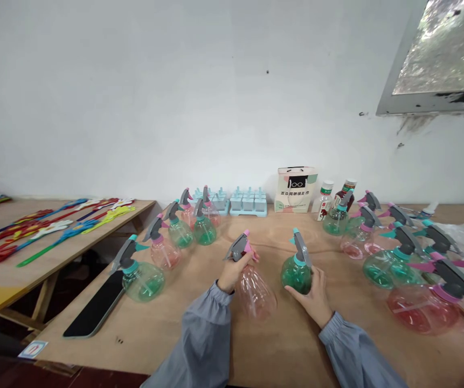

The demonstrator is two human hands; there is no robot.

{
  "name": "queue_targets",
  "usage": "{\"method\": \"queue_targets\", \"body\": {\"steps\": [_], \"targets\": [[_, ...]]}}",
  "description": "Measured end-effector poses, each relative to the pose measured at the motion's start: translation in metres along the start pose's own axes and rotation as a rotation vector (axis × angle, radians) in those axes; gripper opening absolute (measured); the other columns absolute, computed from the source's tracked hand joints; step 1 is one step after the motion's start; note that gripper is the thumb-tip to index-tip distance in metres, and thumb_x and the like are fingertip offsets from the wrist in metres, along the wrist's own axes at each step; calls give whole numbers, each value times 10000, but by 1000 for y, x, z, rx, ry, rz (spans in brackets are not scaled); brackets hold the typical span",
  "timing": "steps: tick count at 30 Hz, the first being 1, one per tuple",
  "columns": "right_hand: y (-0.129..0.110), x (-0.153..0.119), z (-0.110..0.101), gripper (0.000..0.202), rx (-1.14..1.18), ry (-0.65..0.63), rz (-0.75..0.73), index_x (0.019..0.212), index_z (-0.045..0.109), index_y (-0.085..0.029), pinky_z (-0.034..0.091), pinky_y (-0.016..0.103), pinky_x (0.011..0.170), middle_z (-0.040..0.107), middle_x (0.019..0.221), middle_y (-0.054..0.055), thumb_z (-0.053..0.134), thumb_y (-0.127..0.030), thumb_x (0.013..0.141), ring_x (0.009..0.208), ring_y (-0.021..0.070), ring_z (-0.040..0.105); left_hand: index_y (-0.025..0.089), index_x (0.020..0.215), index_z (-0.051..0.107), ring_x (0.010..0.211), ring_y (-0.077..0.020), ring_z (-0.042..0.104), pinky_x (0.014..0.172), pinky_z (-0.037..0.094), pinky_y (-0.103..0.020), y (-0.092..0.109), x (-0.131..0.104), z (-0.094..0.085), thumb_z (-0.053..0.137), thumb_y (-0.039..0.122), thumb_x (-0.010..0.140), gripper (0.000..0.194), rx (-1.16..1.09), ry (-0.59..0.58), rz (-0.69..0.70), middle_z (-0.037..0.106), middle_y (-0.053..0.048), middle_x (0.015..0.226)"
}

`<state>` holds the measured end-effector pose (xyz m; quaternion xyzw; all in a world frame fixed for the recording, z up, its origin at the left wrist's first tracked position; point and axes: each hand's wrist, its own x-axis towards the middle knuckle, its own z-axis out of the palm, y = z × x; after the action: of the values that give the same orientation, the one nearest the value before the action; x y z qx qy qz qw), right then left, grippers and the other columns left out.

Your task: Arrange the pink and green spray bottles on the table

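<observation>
Near the middle of the wooden table, my left hand is closed round the neck of a pink spray bottle with a grey and pink head. The bottle leans, its base toward the lower right. To its right, my right hand holds the lower right side of a green spray bottle that has a grey and teal head. The two held bottles are apart. Several pink and green spray bottles stand left of my hands, the nearest a green one. Several more are grouped at the right, including a large pink one.
A black phone lies at the table's left edge. Along the wall are light blue molds, a paper bag and two labelled bottles. Colourful hand-shaped sticks lie on another table at the left.
</observation>
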<state>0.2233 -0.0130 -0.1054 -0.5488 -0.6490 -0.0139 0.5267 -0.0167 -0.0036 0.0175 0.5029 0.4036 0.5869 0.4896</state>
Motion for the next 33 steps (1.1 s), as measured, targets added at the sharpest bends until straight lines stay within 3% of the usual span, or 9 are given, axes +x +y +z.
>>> {"method": "queue_targets", "body": {"steps": [5, 9, 11, 16, 21, 28, 33], "targets": [[1, 0, 0, 849, 9, -14, 9, 1295, 418, -179, 437, 522, 953, 464, 1132, 119, 633, -742, 697, 1083, 312, 489, 197, 905, 718, 795, -193, 670, 763, 548, -314, 12, 6, -23, 789, 392, 629, 344, 275, 120, 194, 708, -27, 781], [2, 0, 0, 840, 13, -10, 0, 1290, 426, -182, 449, 521, 945, 459, 1123, 116, 630, -744, 699, 1079, 310, 492, 160, 670, 678, 586, -157, 569, 564, 481, -267, 19, 12, -63, 776, 432, 608, 296, 432, 438, 276, 544, 30, 534], [2, 0, 0, 839, 22, -15, 2, 1293, 425, -184, 451, 516, 948, 457, 1123, 113, 636, -737, 699, 1080, 307, 494, 152, 640, 662, 543, -131, 515, 535, 450, -254, 20, 17, -84, 753, 447, 626, 309, 479, 561, 315, 498, 43, 511], [1, 0, 0, 849, 42, -30, 26, 1304, 414, -184, 446, 516, 961, 452, 1137, 116, 661, -714, 689, 1089, 309, 494, 143, 857, 715, 718, -179, 599, 653, 519, -290, 20, 37, -118, 713, 428, 661, 346, 502, 700, 429, 653, -17, 705], [0, 0, 0, 833, 45, -24, 29, 1292, 413, -196, 446, 527, 960, 449, 1132, 109, 650, -722, 691, 1089, 312, 495, 148, 884, 717, 772, -194, 608, 742, 537, -330, 14, 57, -130, 708, 411, 677, 336, 520, 842, 427, 676, -44, 763], [0, 0, 0, 846, 35, -17, 29, 1289, 419, -196, 440, 534, 964, 452, 1129, 111, 654, -732, 678, 1089, 317, 495, 168, 912, 651, 847, -200, 624, 840, 515, -366, 7, 68, -137, 696, 388, 724, 292, 526, 789, 455, 674, -32, 849], [0, 0, 0, 827, 37, -14, 7, 1292, 412, -190, 447, 526, 957, 452, 1132, 113, 644, -720, 701, 1088, 311, 496, 152, 1090, 534, 1007, -223, 616, 911, 492, -400, 4, 72, -132, 723, 403, 744, 467, 541, 860, 516, 638, -69, 1058]]}}
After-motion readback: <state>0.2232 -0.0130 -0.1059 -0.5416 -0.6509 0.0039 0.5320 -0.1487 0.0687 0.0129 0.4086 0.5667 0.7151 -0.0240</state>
